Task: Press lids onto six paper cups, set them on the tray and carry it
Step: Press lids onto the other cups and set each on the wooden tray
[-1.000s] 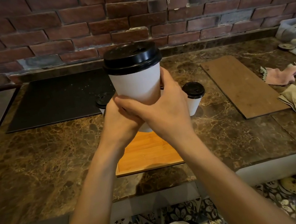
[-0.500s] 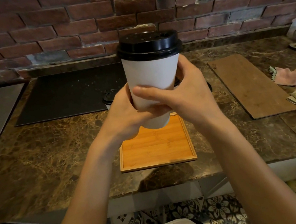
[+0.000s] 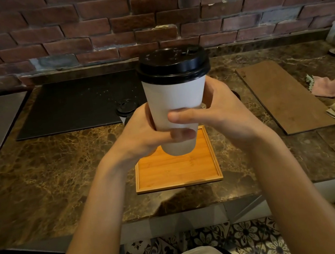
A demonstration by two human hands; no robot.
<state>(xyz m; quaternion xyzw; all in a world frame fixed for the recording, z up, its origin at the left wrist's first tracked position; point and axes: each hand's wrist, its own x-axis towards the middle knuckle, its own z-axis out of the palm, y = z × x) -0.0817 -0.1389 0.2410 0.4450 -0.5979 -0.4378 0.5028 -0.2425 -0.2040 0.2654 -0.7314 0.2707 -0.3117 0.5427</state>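
White paper cup [image 3: 176, 112], black lid [image 3: 173, 65] on, is clamped in your left hand [image 3: 141, 135] and right hand [image 3: 223, 113] above the bamboo tray [image 3: 178, 173]; lower it upright onto the tray next.

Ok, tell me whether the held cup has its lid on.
On. The black lid covers the rim of the white cup; the left hand and right hand hold it upright above the tray.
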